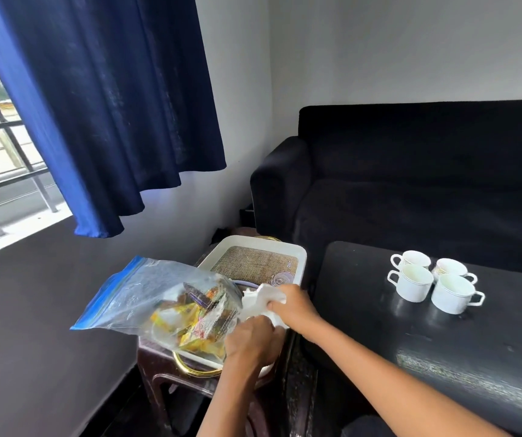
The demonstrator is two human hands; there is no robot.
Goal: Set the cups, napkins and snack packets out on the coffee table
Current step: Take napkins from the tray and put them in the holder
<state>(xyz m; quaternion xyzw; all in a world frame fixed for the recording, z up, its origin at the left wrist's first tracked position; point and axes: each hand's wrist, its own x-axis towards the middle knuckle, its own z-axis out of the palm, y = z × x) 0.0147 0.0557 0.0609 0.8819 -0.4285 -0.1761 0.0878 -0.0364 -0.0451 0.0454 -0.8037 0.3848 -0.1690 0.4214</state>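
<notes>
4 white cups sit clustered on the coffee table. I see my right hand and left hand both gripping white napkins over the tray, beside the snack-packet bag.

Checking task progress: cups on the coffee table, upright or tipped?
Upright. All four white cups stand clustered on the black coffee table, open mouths facing up, handles out to the sides. None lies on its side.
</notes>
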